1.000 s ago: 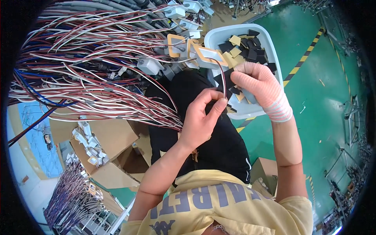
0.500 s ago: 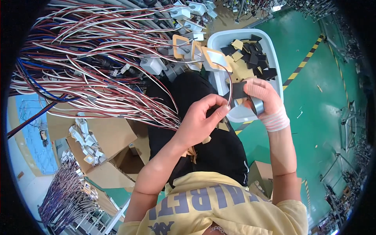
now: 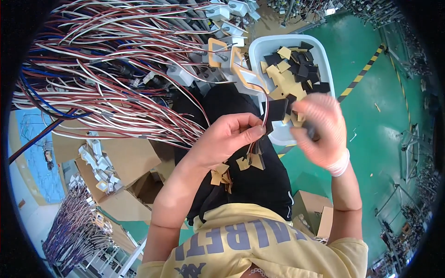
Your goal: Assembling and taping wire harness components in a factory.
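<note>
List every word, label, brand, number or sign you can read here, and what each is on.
Large grey lettering: front of the yellow shirt, upside down; I won't copy its wording.
Small dark emblem: same shirt; not named either.
White bin, left cardboard box, black piece by the left hand: no lettering I can make out.
Background: any lettering is too small to read.

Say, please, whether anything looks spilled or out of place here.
Yes, slightly: several tan pieces are scattered over the dark trousers, outside the white tub that holds similar ones, and small scraps litter the green floor.
</note>
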`<state>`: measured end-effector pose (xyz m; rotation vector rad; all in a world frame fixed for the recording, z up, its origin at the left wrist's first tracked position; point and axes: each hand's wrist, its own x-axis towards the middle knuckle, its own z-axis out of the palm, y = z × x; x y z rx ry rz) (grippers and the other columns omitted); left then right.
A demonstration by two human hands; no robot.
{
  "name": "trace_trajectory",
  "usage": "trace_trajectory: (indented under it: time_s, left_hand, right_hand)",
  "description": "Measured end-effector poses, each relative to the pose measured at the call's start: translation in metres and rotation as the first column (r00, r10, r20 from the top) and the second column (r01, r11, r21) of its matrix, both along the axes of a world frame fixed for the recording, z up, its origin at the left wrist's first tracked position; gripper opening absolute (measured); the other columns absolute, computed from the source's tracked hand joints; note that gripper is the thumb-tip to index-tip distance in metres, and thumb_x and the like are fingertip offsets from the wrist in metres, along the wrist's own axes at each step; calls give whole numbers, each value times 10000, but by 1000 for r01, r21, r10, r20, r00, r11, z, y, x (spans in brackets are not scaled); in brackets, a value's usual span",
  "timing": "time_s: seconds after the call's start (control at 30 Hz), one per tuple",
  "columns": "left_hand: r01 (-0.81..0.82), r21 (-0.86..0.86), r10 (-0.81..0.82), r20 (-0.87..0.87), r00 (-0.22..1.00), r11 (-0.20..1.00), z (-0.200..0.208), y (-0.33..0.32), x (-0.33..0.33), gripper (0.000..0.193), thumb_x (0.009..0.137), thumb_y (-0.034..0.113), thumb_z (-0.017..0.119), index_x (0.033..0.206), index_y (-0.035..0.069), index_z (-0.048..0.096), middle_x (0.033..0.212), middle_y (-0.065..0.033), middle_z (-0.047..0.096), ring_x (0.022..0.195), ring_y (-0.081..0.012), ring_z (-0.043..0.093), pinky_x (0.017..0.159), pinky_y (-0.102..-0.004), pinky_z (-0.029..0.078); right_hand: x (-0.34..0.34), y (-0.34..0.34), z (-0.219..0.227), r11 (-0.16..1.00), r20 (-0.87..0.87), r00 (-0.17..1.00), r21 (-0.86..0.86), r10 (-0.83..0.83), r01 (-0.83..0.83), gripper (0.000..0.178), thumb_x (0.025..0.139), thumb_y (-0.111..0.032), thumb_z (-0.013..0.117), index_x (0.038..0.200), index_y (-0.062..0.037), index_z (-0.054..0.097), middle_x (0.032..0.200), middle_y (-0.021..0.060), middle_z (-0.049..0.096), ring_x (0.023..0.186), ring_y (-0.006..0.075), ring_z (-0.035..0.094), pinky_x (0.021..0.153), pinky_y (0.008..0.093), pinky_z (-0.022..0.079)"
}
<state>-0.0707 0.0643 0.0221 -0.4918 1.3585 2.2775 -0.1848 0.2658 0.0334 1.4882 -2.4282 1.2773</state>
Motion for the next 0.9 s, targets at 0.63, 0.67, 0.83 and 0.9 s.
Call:
trace_trajectory:
  time_s: [0.63,0.67,0.83,0.9]
  left_hand:
    - [-202,173,211,-35,977,964,-3,7,1,231,962,158,546,1115,-4,605,1060,3,610,962,-52,515,902,-234,390]
    - [-342,260,349,19,937,903,-5,11,1,240,966,152,535,1136,-8,594,1103,-13,606,1003,-64,515,945,-252,376]
    - [-439,214,456,-34,890,873,-20,27,4,233,969,169,516,1128,12,579,1234,-86,557,1137,-146,504,1014,-293,351]
    - [-429,197,448,-63,892,882,-21,33,2,233,968,169,516,1130,13,578,1224,-83,562,1131,-147,508,1015,-296,351]
  right_hand:
    - [-30,19,-98,824,260,783,209,-565,526,373,815,-31,574,1187,-3,567,750,-4,574,629,37,470,561,193,372]
    - [-20,14,-75,828,265,785,209,-559,520,373,815,-31,574,1187,-3,567,750,-4,574,629,37,470,561,193,372]
    - [34,-10,3,985,780,602,141,-172,98,321,769,-53,633,1082,6,591,778,23,548,640,74,460,560,228,369]
    - [44,-24,6,978,606,770,159,-203,132,271,740,-48,657,1006,-7,625,806,42,559,654,125,495,559,251,382]
